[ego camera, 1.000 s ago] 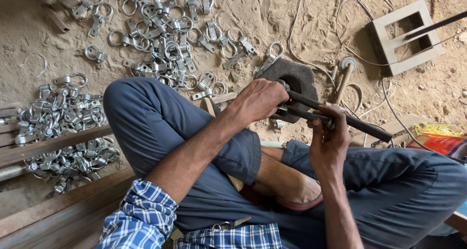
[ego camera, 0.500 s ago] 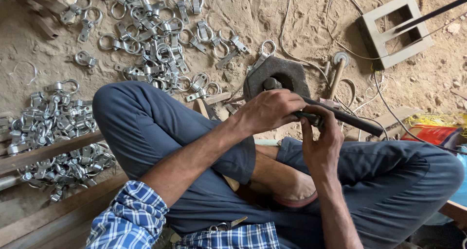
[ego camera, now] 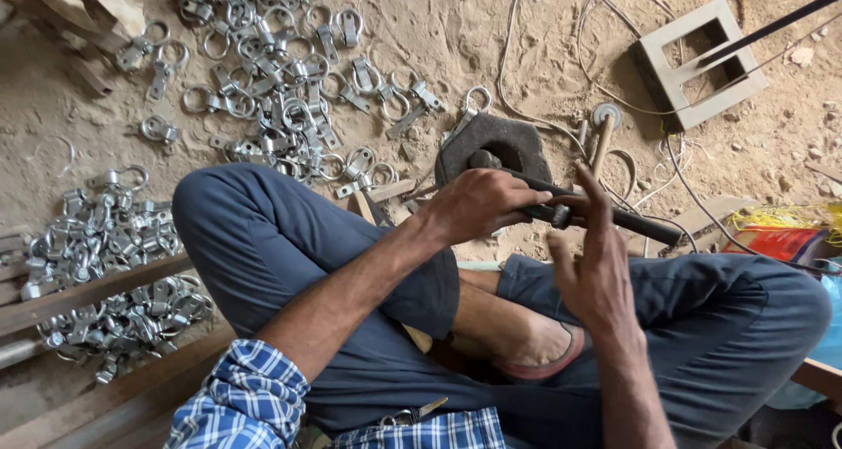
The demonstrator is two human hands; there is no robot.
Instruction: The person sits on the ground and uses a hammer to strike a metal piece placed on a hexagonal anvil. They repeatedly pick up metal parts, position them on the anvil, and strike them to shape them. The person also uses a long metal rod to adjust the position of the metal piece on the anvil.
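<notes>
Sitting posture: the person is cross-legged on sandy ground in dark blue trousers and a blue checked shirt, both hands raised over the knees just in front of the dark block.
Left hand (ego camera: 478, 205): fingers curled and pressed together around the dark metal rod (ego camera: 605, 217), gripping it near the end that rests on the block.
Right hand (ego camera: 596, 269): fingers extended and loosely spread, fingertips touching the rod just beside the left hand — not wrapped around it; whether anything small is pinched there cannot be told.
Dark metal rod: lies roughly level, one end on the block's top, the other end reaching out past the right hand above the right knee.
Dark block (ego camera: 495, 146): heavy, rough, near-black, set in the sand just beyond the left hand.
Hammer (ego camera: 601, 138): wooden handle and round head, lying just right of the block.
Loose clamps (ego camera: 272, 81): galvanised ring-and-strap fittings scattered on the sand to the left of the block and beyond it.
Piled clamps (ego camera: 96, 274): a denser heap well left of the block, beside wooden planks (ego camera: 83, 295).
Concrete frame (ego camera: 697, 59): square, hollow — well right of the block, with thin wire looped on the sand between them.
</notes>
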